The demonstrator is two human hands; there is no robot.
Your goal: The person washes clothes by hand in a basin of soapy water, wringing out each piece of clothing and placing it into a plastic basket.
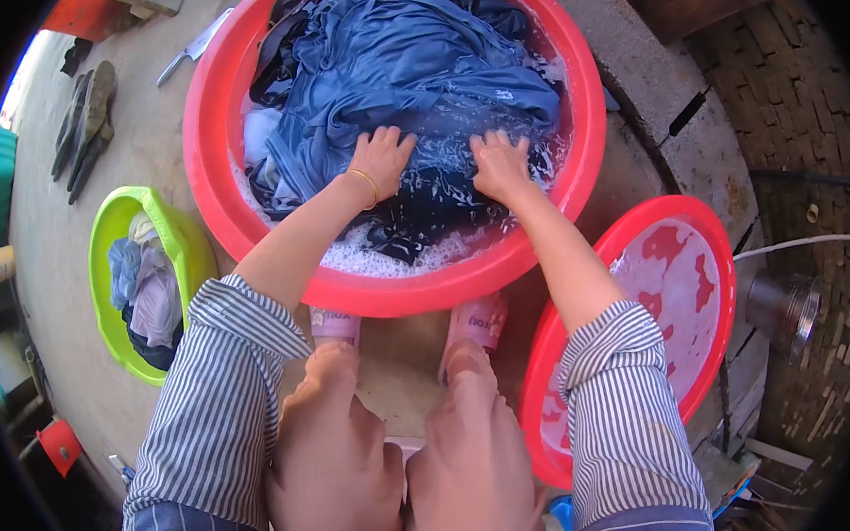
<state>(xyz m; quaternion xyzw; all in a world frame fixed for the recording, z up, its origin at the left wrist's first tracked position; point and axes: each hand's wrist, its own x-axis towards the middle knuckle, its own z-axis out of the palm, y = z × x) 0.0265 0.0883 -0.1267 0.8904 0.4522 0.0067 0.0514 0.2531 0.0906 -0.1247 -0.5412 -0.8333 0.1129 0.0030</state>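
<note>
Nearest the camera are two bare knees and pink slippers (479,319) planted on the concrete floor (150,142), with striped rolled-up sleeves (224,370) above them. Just beyond, both forearms reach into a large round red plastic basin (208,155) of soapy water. The left hand (381,161), a thin gold bangle at its wrist, lies palm down with fingers spread on a mass of wet dark-blue cloth (408,60); the right hand (499,163) presses flat beside it, fingers also wide, gripping nothing. The cloth fills the basin, half sunk in suds. Soaked like this it probably handles heavy, limp and slippery, so bunching a thick fold in each fist would likely hold better than pinching an edge. To the right stands a smaller red basin (713,244) with foamy water; to the left, a green plastic tub (106,236) of pale garments.
</note>
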